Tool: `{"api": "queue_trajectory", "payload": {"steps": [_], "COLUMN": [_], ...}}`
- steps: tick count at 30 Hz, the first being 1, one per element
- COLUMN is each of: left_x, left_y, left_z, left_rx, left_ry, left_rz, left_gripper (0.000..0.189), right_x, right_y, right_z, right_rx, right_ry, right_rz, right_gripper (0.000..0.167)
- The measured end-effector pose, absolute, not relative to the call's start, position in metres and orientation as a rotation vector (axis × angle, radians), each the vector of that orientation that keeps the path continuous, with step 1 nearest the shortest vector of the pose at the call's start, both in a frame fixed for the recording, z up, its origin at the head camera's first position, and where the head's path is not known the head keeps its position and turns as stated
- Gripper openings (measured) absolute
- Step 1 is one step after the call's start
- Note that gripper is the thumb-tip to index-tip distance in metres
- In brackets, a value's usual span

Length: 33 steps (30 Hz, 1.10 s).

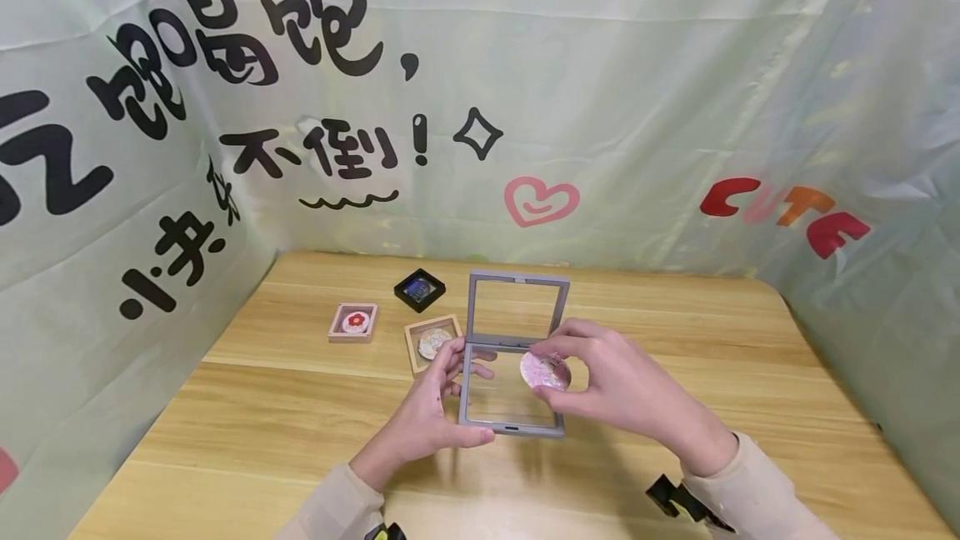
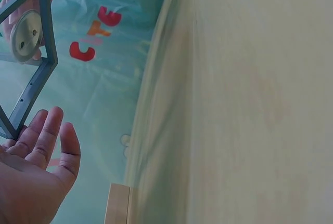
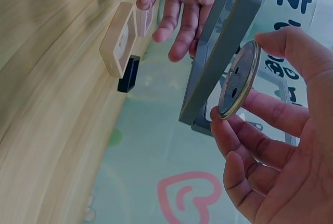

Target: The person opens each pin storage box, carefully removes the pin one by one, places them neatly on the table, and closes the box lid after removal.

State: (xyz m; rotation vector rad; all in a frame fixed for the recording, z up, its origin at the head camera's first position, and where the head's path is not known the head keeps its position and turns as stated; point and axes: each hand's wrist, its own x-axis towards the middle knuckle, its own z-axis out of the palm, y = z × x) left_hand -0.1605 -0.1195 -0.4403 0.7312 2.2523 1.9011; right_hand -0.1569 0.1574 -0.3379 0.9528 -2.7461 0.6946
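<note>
My left hand (image 1: 427,417) holds a grey hinged display frame (image 1: 525,432) above the table, thumb at its front edge and fingers behind its left side. The frame's lid leans up and back; clear film spans both halves. Between thumb and fingertips my right hand (image 1: 618,373) pinches a round pin badge (image 1: 540,372) by its rim, over the right part of the lower half. The badge's face is pink and patterned. Its metal back (image 3: 238,81) shows in the right wrist view, tilted beside the frame. Whether the badge touches the film, I cannot tell.
On the wooden table (image 1: 315,415), left of the frame, lie a black display frame (image 1: 406,291), a pink frame with a red-flower badge (image 1: 354,323) and a light wood-coloured frame (image 1: 412,348) with a round badge, partly behind my left hand. Printed cloth (image 1: 637,107) hangs around the table.
</note>
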Motion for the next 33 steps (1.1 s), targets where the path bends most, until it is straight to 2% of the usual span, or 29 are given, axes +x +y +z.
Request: {"api": "queue_trajectory", "payload": {"steps": [8,17,33], "left_x": [-0.162,-0.163,-0.165], "left_y": [-0.121,-0.124,-0.127], "left_z": [-0.442,-0.442,-0.443], "left_rx": [0.752,0.715,0.698], "left_ry": [2.264,2.252,2.238], "left_rz": [1.900,1.903,1.919], "left_gripper": [0.104,0.102,0.101], "right_x": [-0.159,-0.162,-0.168], "right_y": [0.165,0.176,0.196], "right_z": [-0.340,-0.343,-0.351], "right_rx": [0.931,0.921,0.862], "right_ry": [-2.752,-2.707,-2.720], "right_rz": [0.707,0.732,0.704], "right_gripper": [0.036,0.030,0.029]}}
